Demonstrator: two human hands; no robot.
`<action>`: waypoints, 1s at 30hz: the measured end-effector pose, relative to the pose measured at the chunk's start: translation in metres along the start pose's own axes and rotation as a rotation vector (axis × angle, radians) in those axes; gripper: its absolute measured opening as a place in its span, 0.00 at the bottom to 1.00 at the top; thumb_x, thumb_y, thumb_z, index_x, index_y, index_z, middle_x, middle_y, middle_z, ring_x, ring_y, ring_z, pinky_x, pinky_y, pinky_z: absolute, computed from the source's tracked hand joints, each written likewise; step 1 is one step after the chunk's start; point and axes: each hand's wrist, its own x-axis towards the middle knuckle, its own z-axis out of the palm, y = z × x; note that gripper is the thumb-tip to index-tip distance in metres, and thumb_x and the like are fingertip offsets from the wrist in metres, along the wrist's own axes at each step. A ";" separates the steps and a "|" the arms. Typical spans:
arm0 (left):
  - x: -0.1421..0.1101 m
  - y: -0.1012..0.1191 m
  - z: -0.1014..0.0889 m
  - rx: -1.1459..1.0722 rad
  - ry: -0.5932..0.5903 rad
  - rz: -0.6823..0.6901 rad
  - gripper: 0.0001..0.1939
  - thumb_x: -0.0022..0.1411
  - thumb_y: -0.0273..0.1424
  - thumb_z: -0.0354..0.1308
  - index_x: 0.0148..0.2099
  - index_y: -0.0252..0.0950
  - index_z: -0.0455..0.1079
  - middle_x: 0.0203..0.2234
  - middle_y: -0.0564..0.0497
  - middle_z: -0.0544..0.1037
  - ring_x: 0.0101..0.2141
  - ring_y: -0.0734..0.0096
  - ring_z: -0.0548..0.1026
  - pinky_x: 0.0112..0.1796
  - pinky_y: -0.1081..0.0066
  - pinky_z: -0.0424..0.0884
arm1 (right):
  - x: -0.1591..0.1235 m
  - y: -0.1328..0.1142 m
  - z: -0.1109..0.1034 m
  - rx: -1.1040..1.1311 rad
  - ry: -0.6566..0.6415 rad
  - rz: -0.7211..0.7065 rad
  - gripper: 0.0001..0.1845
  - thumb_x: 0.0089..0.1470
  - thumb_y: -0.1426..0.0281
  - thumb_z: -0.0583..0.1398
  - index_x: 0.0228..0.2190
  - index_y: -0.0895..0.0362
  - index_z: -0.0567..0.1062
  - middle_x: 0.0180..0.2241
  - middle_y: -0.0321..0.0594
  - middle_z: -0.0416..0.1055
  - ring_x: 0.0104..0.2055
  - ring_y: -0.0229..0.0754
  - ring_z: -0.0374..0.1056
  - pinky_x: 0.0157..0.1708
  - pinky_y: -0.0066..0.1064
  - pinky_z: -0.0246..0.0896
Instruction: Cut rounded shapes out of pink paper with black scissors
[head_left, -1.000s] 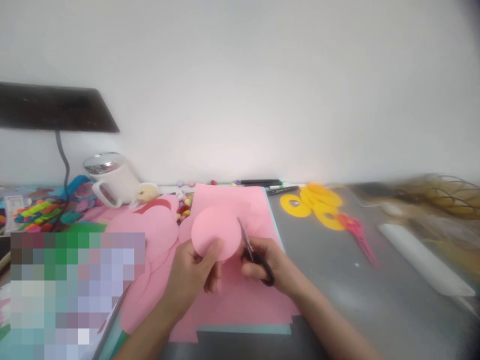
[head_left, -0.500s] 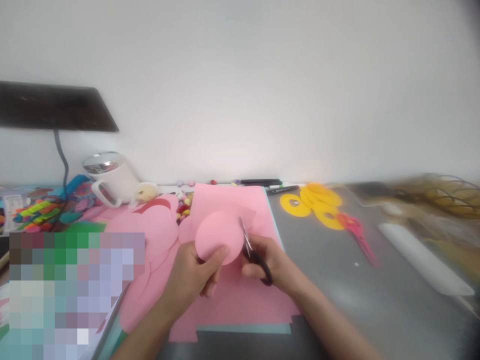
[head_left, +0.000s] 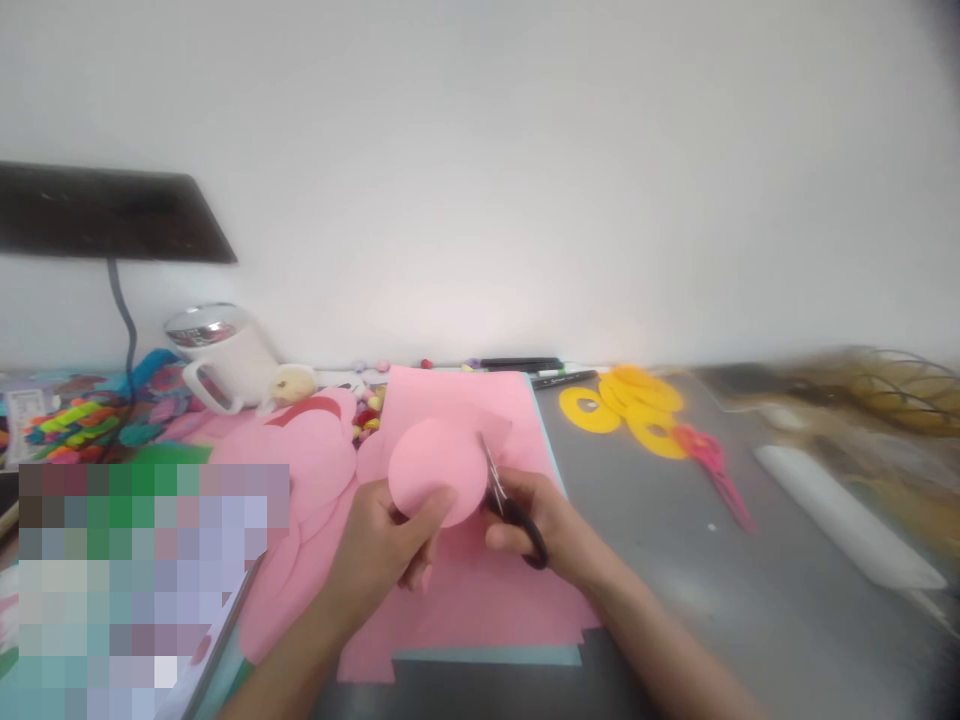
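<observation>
Left grip [head_left: 386, 540] pinched the pink disc [head_left: 437, 462] by its near edge, above pink sheets [head_left: 495, 600]; right grip [head_left: 541, 520] curled around black-handled scissors [head_left: 513, 510], their long axis slanting away and leftward just beside the disc's right rim.

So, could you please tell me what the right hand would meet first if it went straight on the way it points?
Most likely the pink circle in the left hand; the black-handled scissors in the right hand would lead, and depth leaves unclear whether they touch it.
</observation>
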 end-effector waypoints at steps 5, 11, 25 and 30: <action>-0.002 0.003 0.003 0.019 0.056 0.027 0.24 0.53 0.38 0.58 0.10 0.36 0.57 0.05 0.58 0.58 0.08 0.83 0.55 0.13 0.77 0.54 | -0.001 -0.002 0.000 -0.014 -0.002 0.025 0.30 0.38 0.45 0.65 0.27 0.59 0.66 0.20 0.29 0.52 0.23 0.32 0.47 0.20 0.25 0.43; -0.002 0.003 0.003 0.042 0.096 0.050 0.25 0.54 0.38 0.56 0.10 0.37 0.55 0.05 0.58 0.56 0.09 0.82 0.55 0.14 0.77 0.54 | -0.001 -0.003 0.000 -0.019 0.002 0.038 0.30 0.37 0.45 0.66 0.26 0.58 0.65 0.20 0.28 0.52 0.22 0.31 0.46 0.20 0.25 0.43; -0.003 0.006 0.005 -0.019 0.070 0.039 0.25 0.56 0.40 0.55 0.11 0.36 0.57 0.05 0.58 0.57 0.08 0.82 0.57 0.14 0.78 0.54 | -0.001 -0.006 0.001 -0.009 0.005 0.043 0.30 0.38 0.45 0.65 0.22 0.57 0.62 0.19 0.28 0.53 0.20 0.31 0.49 0.20 0.26 0.45; 0.000 0.003 0.002 -0.050 0.023 0.029 0.24 0.54 0.39 0.57 0.12 0.35 0.58 0.05 0.57 0.59 0.08 0.81 0.58 0.13 0.78 0.54 | -0.001 -0.005 0.002 0.001 0.006 0.061 0.28 0.39 0.47 0.66 0.23 0.58 0.64 0.18 0.29 0.56 0.20 0.31 0.50 0.20 0.26 0.46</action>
